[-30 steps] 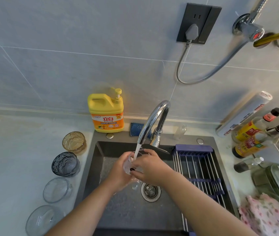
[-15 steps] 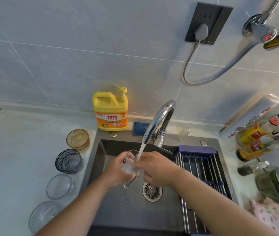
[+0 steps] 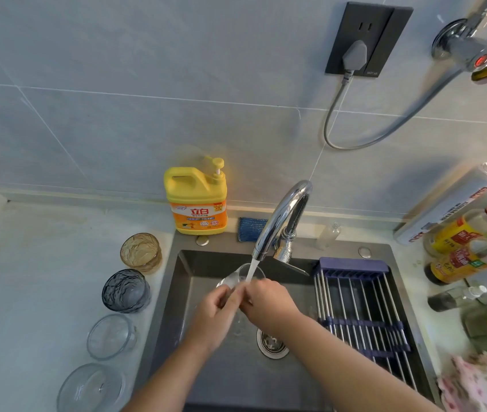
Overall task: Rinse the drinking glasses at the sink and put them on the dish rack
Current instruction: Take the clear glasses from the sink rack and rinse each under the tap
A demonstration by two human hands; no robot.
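Now the left hand (image 3: pixel 215 315) and right hand (image 3: pixel 267 304) both have a grip clamped on one clear glass (image 3: pixel 240 276), tilted under the tap (image 3: pixel 280 215) stream above the sink (image 3: pixel 236 382); best, I judge, to turn it so water sweeps inside, holding firmly since wet glass slips; four glasses (image 3: pixel 125 289) stand on the tabletop (image 3: pixel 43 263); one rack (image 3: pixel 355 295).

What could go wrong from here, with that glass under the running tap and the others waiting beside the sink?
1. The glass, wet and held by the left hand and right hand close under the tap, could slip and hit it or the sink.
2. The nearest clear glass on the counter stands beside the left arm; a wide elbow might knock it.
3. On the dish rack, a glass might tip between its bars.
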